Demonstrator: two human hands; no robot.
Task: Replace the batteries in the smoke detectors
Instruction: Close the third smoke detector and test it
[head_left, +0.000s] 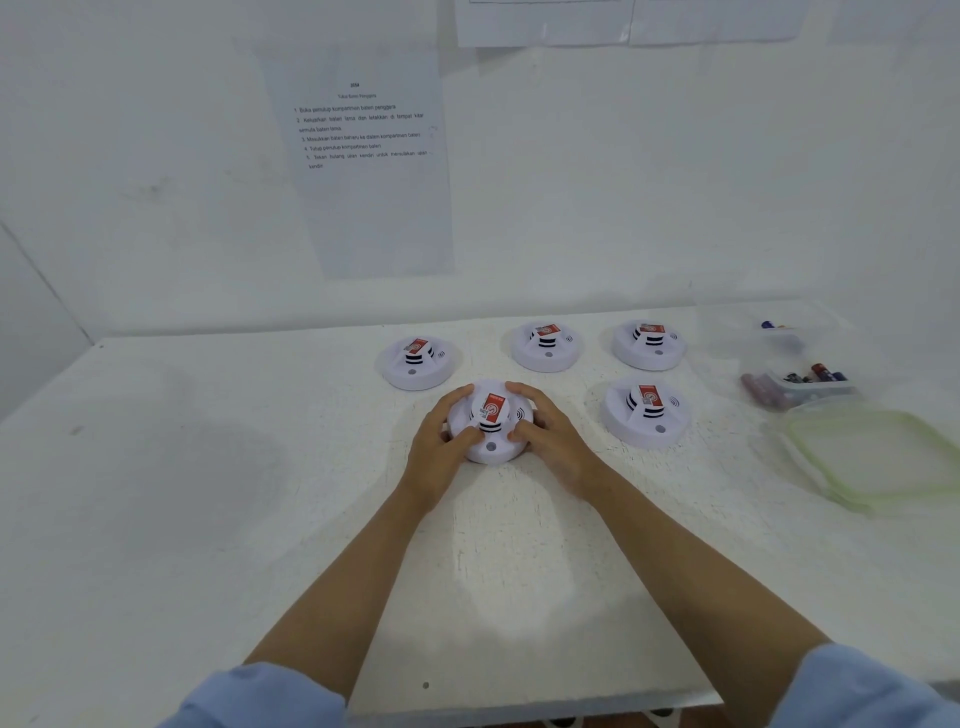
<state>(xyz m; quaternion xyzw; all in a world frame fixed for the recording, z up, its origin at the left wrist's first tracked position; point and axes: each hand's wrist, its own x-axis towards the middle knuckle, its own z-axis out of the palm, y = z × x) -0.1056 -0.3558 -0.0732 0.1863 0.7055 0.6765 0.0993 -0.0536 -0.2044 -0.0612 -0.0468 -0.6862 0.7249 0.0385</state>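
Several white round smoke detectors with red labels lie on a white table (208, 493). The nearest detector (491, 434) sits in the middle, gripped from both sides. My left hand (441, 444) curls round its left edge and my right hand (550, 441) curls round its right edge. Another detector (647, 415) lies to its right. Three more stand behind: one at back left (418, 364), one at back middle (545, 347), one at back right (649, 345).
A clear plastic box (795, 384) with several batteries stands at the right, with another clear box (769, 332) behind it. A clear lid with a green rim (878, 457) lies in front of them. A printed instruction sheet (363, 156) hangs on the wall.
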